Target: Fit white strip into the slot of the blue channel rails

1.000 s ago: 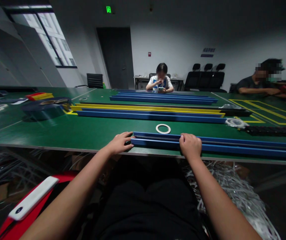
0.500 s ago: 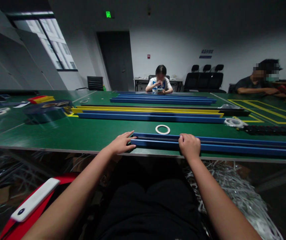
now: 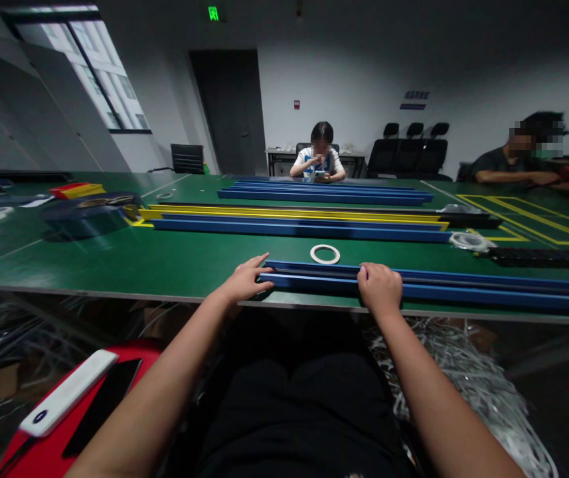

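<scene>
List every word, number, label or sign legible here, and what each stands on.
Green lit sign above the door: characters too blurred to read.
Blue plaque on the far wall: too small to read.
Red label beside the door: too small to read.
Blue rail gripped by the right hand, touched by the left hand: no print visible.
Nothing can be quoted.

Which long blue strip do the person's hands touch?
The nearest blue strip, along the front edge of the table: the right hand grips it, the left hand touches its end. The other blue strips lie beyond the white ring.
</scene>
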Available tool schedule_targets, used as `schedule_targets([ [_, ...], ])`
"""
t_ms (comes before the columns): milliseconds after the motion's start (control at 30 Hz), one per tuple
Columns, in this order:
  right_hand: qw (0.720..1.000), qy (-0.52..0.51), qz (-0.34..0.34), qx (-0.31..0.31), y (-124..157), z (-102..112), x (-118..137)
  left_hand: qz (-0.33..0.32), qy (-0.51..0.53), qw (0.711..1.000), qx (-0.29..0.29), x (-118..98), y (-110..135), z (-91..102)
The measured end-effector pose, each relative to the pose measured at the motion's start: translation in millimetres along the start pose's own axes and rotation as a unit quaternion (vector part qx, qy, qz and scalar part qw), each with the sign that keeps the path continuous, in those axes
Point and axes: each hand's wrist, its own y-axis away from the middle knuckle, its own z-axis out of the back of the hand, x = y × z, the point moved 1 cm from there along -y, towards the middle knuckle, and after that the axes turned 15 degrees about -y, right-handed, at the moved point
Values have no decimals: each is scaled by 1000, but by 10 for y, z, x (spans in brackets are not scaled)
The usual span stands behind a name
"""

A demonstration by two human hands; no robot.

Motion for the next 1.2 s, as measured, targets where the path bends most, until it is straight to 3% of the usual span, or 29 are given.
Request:
schedule_targets([
  [167, 1000, -6, 1, 2, -3, -1, -3, -5, -24, 999, -33, -67, 51, 27],
  [667, 1000, -13, -3, -2, 1, -15, -9, 16, -2, 1000, 0, -23, 13, -32],
  [900, 1000, -3, 3, -1, 7, -13, -14, 0, -2, 999, -40, -87, 76, 41],
  [1200, 1000, -6, 6, -3, 3, -5, -19, -3, -18, 1000, -8, -61, 33, 9],
])
